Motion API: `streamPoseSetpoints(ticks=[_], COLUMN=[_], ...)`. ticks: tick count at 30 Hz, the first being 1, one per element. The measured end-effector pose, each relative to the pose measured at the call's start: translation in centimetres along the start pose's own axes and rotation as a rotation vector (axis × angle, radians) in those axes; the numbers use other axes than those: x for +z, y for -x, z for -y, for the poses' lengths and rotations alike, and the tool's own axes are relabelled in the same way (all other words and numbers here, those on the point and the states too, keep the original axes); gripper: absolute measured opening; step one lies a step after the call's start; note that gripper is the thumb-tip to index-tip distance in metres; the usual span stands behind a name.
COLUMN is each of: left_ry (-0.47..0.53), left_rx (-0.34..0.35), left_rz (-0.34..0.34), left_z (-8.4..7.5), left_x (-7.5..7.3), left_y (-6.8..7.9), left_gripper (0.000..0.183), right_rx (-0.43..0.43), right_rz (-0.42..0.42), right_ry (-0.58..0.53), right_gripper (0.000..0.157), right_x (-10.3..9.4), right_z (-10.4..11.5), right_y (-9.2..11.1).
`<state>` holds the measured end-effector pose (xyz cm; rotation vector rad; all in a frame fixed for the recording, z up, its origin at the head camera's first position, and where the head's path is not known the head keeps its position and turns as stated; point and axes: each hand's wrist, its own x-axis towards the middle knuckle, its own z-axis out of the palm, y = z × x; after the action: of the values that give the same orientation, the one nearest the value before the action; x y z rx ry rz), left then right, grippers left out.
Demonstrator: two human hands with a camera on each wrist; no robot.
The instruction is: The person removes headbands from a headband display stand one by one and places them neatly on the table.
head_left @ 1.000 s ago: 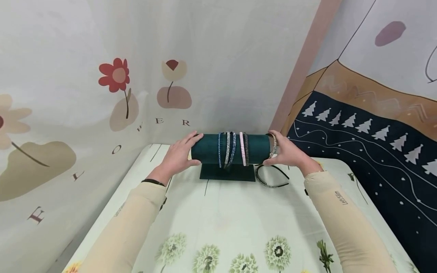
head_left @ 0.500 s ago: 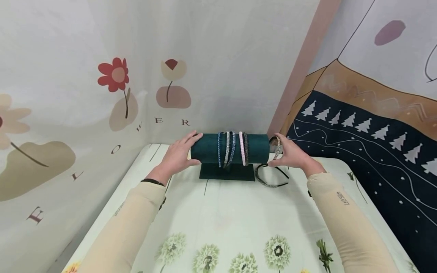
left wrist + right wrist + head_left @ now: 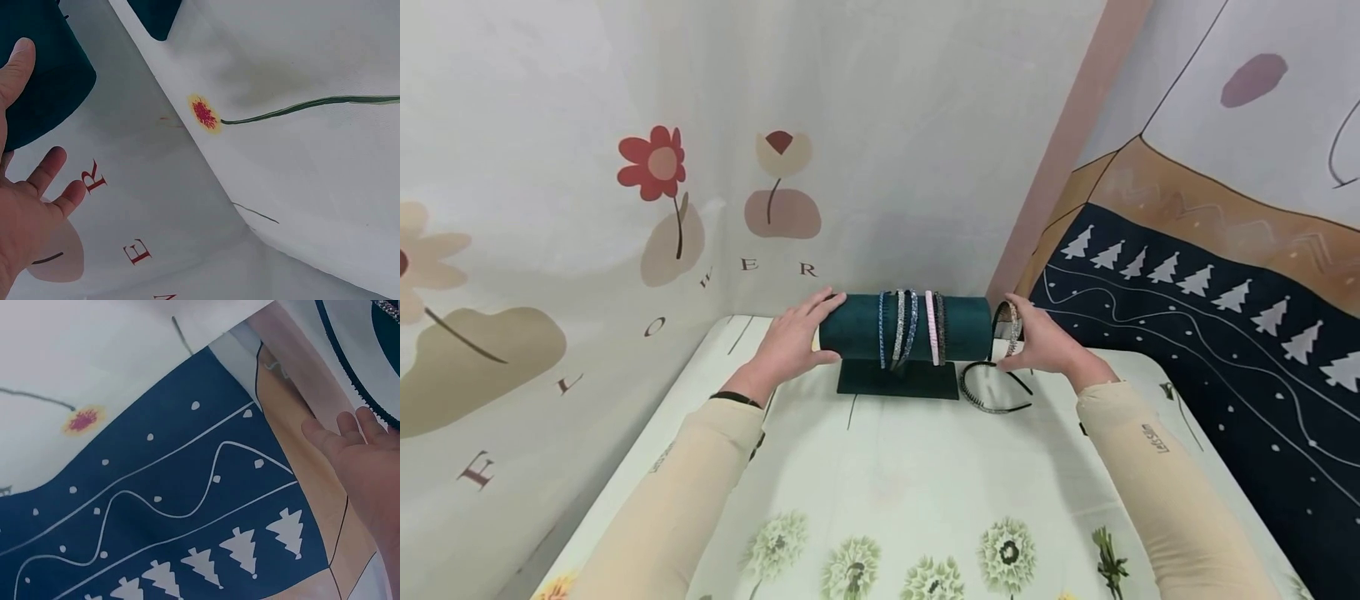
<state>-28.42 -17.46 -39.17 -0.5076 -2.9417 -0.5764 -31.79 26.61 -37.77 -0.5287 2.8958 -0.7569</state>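
Note:
A dark green padded headband stand (image 3: 968,329) lies crosswise at the far side of the table. My left hand (image 3: 785,342) grips its left end, the thumb in front; in the left wrist view the thumb lies on the green roll (image 3: 53,81) and two fingers spread off it. Just off the right end, my right hand (image 3: 1043,337) holds a jewelled headband (image 3: 1015,323) between thumb and fingers. The right wrist view catches the black inner edge of this headband (image 3: 347,369). Around the roll sit several headbands, including a blue one (image 3: 882,329) and a pink one (image 3: 932,325).
Another dark headband (image 3: 996,411) lies on the table, right of the stand's base (image 3: 895,383). A floral cloth (image 3: 880,475) covers the table. Curtains stand behind and left, and a navy tree-patterned cloth (image 3: 1150,333) hangs on the right.
My right hand has drawn the jewelled headband rightward, off the end of the roll, and it now hangs beside it. The left hand has stayed on the left end.

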Motion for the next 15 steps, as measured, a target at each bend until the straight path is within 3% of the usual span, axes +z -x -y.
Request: streamPoseSetpoints(ticks=[15], left_ry=[0.011], left_rx=[0.001], left_rz=[0.006], left_z=[0.1], left_x=[0.0], left_y=[0.0], left_gripper=[0.104], right_rx=[0.058], right_rz=[0.016], right_ry=[0.203], right_gripper=[0.125], right_x=[-0.8], right_z=[-1.1], right_y=[1.5])
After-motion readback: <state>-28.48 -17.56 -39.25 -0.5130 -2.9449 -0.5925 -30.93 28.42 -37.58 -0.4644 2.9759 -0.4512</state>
